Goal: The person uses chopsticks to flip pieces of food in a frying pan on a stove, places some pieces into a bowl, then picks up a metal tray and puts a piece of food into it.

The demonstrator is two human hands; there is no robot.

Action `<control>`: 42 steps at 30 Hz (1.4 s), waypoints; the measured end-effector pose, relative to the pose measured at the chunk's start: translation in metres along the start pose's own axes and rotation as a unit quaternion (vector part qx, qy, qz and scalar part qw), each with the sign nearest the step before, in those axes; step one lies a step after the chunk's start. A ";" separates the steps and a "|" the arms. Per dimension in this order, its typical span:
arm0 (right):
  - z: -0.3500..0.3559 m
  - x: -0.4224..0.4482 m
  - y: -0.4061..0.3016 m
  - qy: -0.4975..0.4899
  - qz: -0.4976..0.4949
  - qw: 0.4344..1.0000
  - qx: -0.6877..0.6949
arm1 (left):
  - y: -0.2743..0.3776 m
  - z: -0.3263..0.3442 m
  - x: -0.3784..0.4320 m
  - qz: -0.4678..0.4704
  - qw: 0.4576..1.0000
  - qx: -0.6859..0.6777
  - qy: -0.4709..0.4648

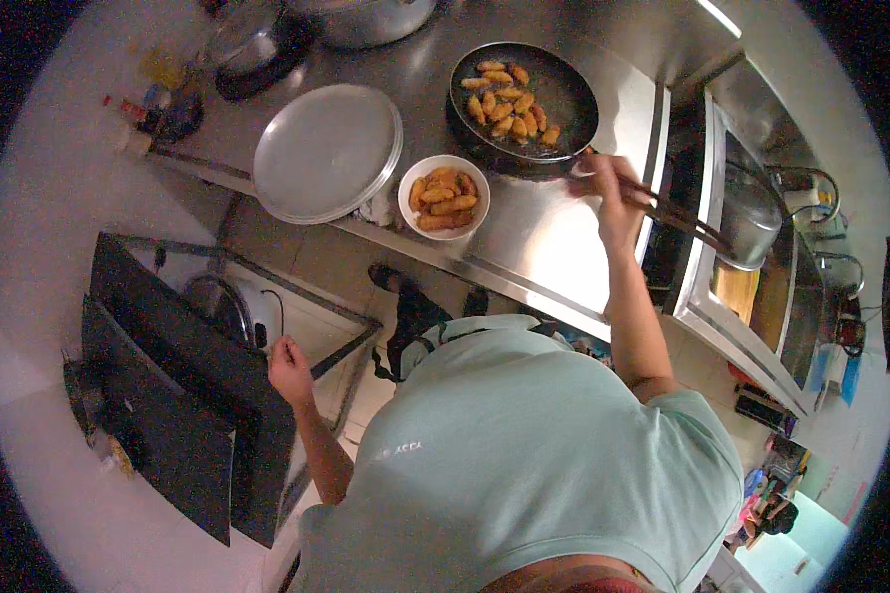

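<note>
A black frying pan (575, 85) holds many browned, oblong fried pieces in oil. Right below its rim, by the handle, my right hand (612, 181) grips a pair of dark chopsticks (667, 211) that slant down to the right; blur hides whether the fingers also touch the handle. A white bowl (482, 211) with more fried pieces stands below and left of the pan. Left of the bowl lies a stack of round metal trays or lids (326, 152). Away from the counter, my left hand (291, 370) hangs with curled fingers near a dark-topped rack, nothing visible in it.
The stainless steel counter (549, 230) bears metal pots (371, 22) at the back left. At right, a metal pot (749, 226) stands on a wooden board (736, 289) by the sink. A black-topped metal rack (170, 415) stands at left, with a lidded cooker (222, 304) beneath its frame.
</note>
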State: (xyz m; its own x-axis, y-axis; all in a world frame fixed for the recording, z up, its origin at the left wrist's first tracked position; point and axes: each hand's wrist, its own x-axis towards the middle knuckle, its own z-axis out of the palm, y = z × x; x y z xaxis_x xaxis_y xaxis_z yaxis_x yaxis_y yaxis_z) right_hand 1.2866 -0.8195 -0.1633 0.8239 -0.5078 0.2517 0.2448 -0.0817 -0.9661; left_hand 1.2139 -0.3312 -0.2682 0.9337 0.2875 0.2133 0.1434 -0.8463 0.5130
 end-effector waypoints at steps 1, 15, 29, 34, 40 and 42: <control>-0.011 0.010 0.008 0.039 -0.038 0.998 -0.023 | 0.002 -0.001 0.001 0.000 1.000 0.000 0.001; -0.041 0.073 0.093 0.156 -0.118 0.975 -0.105 | -0.004 0.008 0.002 0.037 0.999 0.022 0.029; -0.008 0.062 0.068 0.044 -0.067 0.988 -0.135 | 0.001 0.006 0.003 0.019 0.999 0.036 0.008; 0.002 0.077 0.050 0.066 -0.055 0.993 -0.077 | 0.003 0.006 0.001 0.009 0.999 0.038 0.010; 0.058 0.125 0.112 0.075 -0.108 0.990 -0.045 | 0.006 0.008 0.011 0.058 0.995 0.076 0.011; 0.055 0.134 0.125 0.046 -0.113 0.992 -0.041 | 0.005 0.007 0.009 0.053 0.996 0.069 0.018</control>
State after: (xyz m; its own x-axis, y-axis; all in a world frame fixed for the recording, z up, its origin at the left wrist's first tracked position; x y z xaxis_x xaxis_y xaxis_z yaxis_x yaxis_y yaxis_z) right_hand 1.4559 -0.8504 -0.2476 0.7018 -0.5439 0.4601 0.3724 -0.2706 -0.8878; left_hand 1.2252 -0.3365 -0.2695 0.9344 0.2059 0.2907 0.0894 -0.9255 0.3680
